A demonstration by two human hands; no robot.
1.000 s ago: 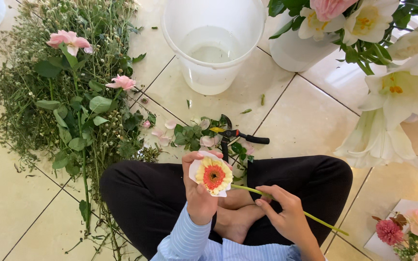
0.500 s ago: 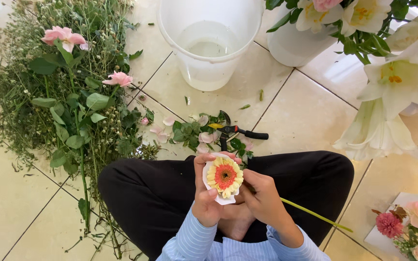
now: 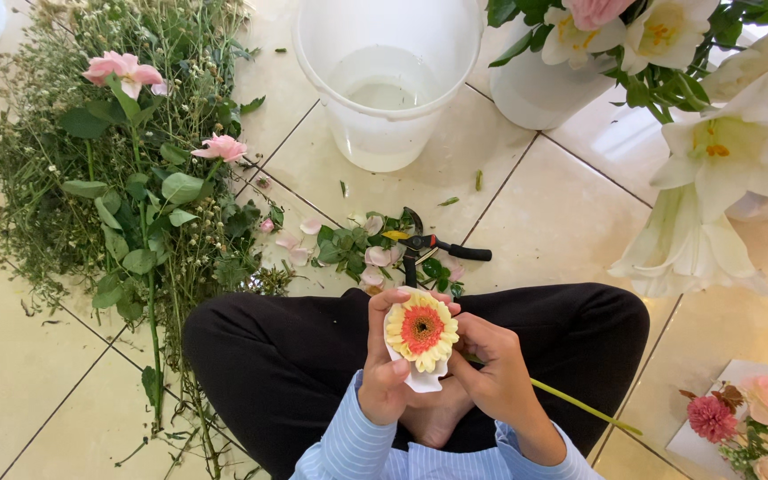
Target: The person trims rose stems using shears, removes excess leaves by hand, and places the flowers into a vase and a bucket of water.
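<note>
The person sits cross-legged on a tiled floor (image 3: 571, 222), holding a gerbera (image 3: 421, 330) above the lap. The left hand (image 3: 386, 373) is curled closed around the flower head and its white sleeve (image 3: 420, 380) from the left. The right hand (image 3: 491, 373) is closed on it from the right, fingertips (image 3: 455, 356) at the sleeve's edge, with the green stem (image 3: 584, 407) running out past the wrist to the right. Just beyond the knees lie pruners (image 3: 428, 247) among leaves and petals. A white bucket (image 3: 384, 80) with water stands farther off, a heap of greenery (image 3: 126, 178) with pink roses lies to the left, and white lilies (image 3: 713, 169) hang at the right.
</note>
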